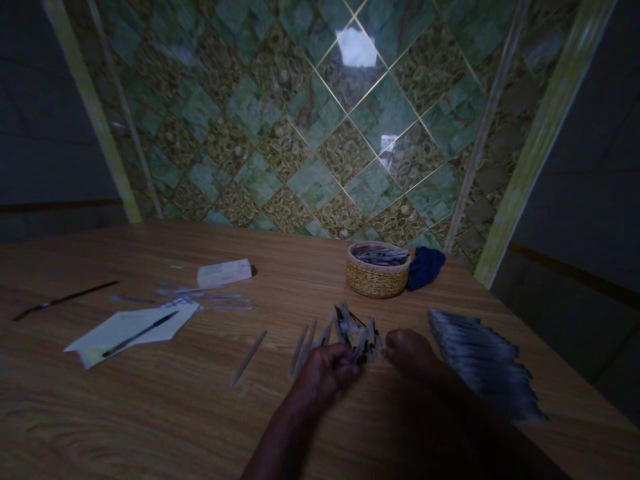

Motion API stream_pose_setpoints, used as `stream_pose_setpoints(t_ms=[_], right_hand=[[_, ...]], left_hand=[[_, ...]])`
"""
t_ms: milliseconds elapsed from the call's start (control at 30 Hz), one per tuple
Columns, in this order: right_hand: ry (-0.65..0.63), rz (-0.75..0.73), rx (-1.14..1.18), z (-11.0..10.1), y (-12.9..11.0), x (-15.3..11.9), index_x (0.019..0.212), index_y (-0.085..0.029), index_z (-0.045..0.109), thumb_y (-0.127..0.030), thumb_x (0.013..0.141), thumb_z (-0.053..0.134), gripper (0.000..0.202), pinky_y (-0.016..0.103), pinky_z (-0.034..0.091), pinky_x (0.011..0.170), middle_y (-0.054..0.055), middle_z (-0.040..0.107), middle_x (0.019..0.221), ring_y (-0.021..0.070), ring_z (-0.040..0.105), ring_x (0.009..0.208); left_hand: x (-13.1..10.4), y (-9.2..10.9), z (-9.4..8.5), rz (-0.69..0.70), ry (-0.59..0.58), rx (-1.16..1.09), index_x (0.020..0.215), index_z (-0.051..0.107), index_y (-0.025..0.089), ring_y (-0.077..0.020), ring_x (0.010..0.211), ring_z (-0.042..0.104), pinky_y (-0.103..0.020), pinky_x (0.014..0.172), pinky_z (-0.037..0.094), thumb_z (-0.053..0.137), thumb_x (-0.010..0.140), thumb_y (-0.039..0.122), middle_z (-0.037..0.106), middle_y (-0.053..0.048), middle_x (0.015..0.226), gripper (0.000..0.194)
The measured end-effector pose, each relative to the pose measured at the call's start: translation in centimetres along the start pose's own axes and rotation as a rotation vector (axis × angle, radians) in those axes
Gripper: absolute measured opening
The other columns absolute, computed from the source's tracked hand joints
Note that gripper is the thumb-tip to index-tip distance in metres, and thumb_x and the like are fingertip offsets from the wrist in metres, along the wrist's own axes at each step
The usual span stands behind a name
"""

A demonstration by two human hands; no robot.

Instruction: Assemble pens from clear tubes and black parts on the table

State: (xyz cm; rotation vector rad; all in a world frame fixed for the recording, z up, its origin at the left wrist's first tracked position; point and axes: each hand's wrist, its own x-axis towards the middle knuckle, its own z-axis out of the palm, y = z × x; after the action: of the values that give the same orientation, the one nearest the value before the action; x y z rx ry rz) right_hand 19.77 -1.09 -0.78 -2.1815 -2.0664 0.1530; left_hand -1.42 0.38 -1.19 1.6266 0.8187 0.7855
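Note:
My left hand [325,370] is at the near side of a loose pile of small clear and dark pen parts [356,327]. Its fingers are curled together near the pile's edge, and what they pinch is too dim to make out. Just right of the pile, my right hand [407,352] is closed like a fist, and its grip hides anything inside. Several slim translucent tubes [299,350] lie beside my left hand, with one more tube [249,358] apart to the left. To the right of my right hand, a row of dark-and-clear pens [483,360] is laid side by side.
Behind the pile stands a woven basket [377,279] full of pen-like sticks, with a dark blue cloth [426,267] against it. At left lie a white box [224,273], clear strips [227,298], papers [120,328] with a black pen [140,333], and a thin black strip [65,301].

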Motion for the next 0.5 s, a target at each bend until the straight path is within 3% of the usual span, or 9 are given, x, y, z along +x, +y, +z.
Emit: stream_pose_setpoints(t_ms=[200,500], right_hand=[[-0.024,0.007,-0.069,2.2,-0.3,0.2,0.092,-0.016,0.066,-0.023,0.083,0.047,0.022,0.029,0.038,0.073,0.012,0.068,0.099,0.0231,0.061,0.094],[-0.03,0.022,-0.088,1.9,0.6,-0.1,0.09,-0.017,0.065,-0.023,0.08,0.049,0.02,0.028,0.039,0.067,0.011,0.069,0.094,0.0238,0.063,0.091]], left_hand=[[0.2,-0.6,-0.2,-0.012,-0.013,-0.034,0.063,0.052,0.018,-0.0089,0.048,0.035,-0.022,0.047,0.023,0.062,0.07,0.029,0.04,0.005,0.054,0.017],[0.5,-1.1,-0.4,-0.01,0.083,-0.008,0.064,0.057,0.017,-0.0104,0.052,0.036,-0.023,0.048,0.024,0.062,0.068,0.029,0.044,0.003,0.057,0.014]])
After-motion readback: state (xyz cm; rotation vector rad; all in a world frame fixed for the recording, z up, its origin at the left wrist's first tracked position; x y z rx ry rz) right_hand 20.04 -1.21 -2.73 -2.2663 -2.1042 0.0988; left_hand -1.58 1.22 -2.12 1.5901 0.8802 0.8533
